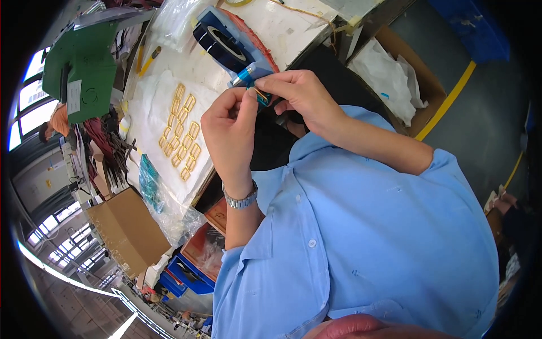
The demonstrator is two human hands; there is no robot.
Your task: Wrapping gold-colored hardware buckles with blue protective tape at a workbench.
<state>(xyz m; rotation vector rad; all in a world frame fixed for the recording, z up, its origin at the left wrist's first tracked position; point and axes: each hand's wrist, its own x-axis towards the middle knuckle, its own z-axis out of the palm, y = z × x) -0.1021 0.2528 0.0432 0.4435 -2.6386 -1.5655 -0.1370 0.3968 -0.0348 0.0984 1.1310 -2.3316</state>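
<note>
My left hand [231, 127], with a metal watch on its wrist, is closed in a pinch beside the front of a blue tape dispenser [257, 66]. My right hand [307, 101] meets it there, thumb and forefinger pinched together. Between the fingertips shows a small gold piece, partly covered by shiny blue tape [263, 100]; the fingers hide most of it. The dispenser carries a large roll of dark blue tape [217, 45]. Left of my hands, several gold rectangular buckles [180, 133] lie in rows on white sheeting.
A blue film bundle [149, 183] in clear plastic lies by the worktable's [299, 34] near left edge. A cutter [149, 61] rests farther back. Below stand an open cardboard box [129, 229] and blue bins [189, 274]. At right, another carton holds white sheeting [389, 79].
</note>
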